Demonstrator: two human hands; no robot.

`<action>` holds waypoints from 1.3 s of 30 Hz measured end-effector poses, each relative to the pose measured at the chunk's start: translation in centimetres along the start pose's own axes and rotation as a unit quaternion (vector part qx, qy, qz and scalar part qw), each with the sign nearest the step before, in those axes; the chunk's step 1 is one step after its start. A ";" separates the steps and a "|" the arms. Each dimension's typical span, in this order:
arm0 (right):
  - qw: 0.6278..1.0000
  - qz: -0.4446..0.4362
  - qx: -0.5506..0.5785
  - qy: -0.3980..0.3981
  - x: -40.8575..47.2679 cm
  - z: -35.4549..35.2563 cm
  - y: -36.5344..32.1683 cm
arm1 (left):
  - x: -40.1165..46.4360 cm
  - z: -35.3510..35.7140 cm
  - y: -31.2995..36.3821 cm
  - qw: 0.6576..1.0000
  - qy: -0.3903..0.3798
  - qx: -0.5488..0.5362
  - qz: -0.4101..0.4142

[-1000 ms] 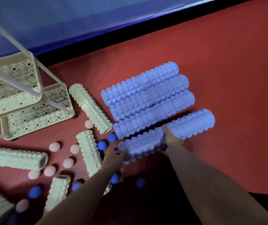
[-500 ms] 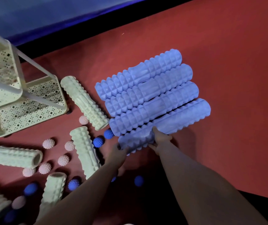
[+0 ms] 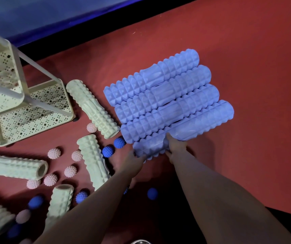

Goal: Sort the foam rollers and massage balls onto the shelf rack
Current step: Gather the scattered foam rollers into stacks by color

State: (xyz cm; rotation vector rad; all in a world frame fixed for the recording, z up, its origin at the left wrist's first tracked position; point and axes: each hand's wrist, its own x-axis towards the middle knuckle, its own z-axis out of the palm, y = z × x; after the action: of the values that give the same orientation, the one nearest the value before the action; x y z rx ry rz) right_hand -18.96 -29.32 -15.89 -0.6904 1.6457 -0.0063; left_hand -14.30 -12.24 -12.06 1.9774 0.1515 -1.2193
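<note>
Several blue foam rollers lie side by side on the red mat. The nearest blue roller (image 3: 194,127) is pressed against the others. My right hand (image 3: 175,147) grips its middle, thumb on top. My left hand (image 3: 133,160) holds its left end. Pale green rollers (image 3: 91,108) lie scattered to the left. Pink spiky balls (image 3: 54,153) and blue spiky balls (image 3: 107,151) are spread among them. The cream shelf rack (image 3: 35,118) stands at the left with perforated shelves.
A dark strip and a blue wall (image 3: 70,14) border the red mat (image 3: 246,59) at the top. The mat's right half is bare. A blue ball (image 3: 152,193) lies between my forearms.
The nearest blue roller slid up against the row of blue rollers, closing the gap. Both hands moved with it and still hold it.
</note>
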 end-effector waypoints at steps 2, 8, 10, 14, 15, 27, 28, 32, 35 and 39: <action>1.000 -0.009 0.002 0.004 0.2 0.4 0.3 | 0.0 0.0 -0.1 1.000 -0.004 -0.006 -0.006; 0.999 0.004 -0.015 -0.049 -0.8 1.0 0.1 | 0.1 -1.2 0.0 1.000 0.017 0.004 0.007; 0.997 0.001 -0.070 -0.041 -1.3 1.3 -0.1 | 0.0 -1.5 0.1 1.000 0.012 0.015 0.006; 0.982 -0.059 -0.177 0.011 5.0 1.0 1.7 | -1.5 -2.3 0.4 0.998 0.016 0.045 0.029; 0.981 -0.072 -0.179 0.025 5.3 1.1 1.9 | -2.1 -2.7 0.4 0.997 0.017 0.061 0.033; 0.674 -0.401 -0.611 -0.103 -18.0 3.0 3.9 | -12.5 -15.1 -4.0 0.941 0.106 0.310 0.084; 0.643 -0.419 -0.632 -0.113 -19.6 3.0 4.4 | -13.6 -16.2 -4.7 0.939 0.112 0.314 0.088; 0.576 -0.472 -0.657 -0.115 -25.3 2.2 7.0 | -18.9 -19.5 -7.3 0.933 0.141 0.314 0.104; 0.559 -0.494 -0.655 -0.117 -29.0 1.5 8.8 | -22.9 -21.1 -9.1 0.933 0.168 0.294 0.124; 0.556 -0.507 -0.649 -0.117 -33.6 0.4 11.5 | -27.6 -22.2 -11.8 0.940 0.193 0.248 0.134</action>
State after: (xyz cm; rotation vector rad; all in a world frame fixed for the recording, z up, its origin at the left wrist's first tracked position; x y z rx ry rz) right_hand -22.50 -5.08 9.87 -2.5742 0.4797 0.4976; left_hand -18.88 18.66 8.33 2.5621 -0.2504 -0.7239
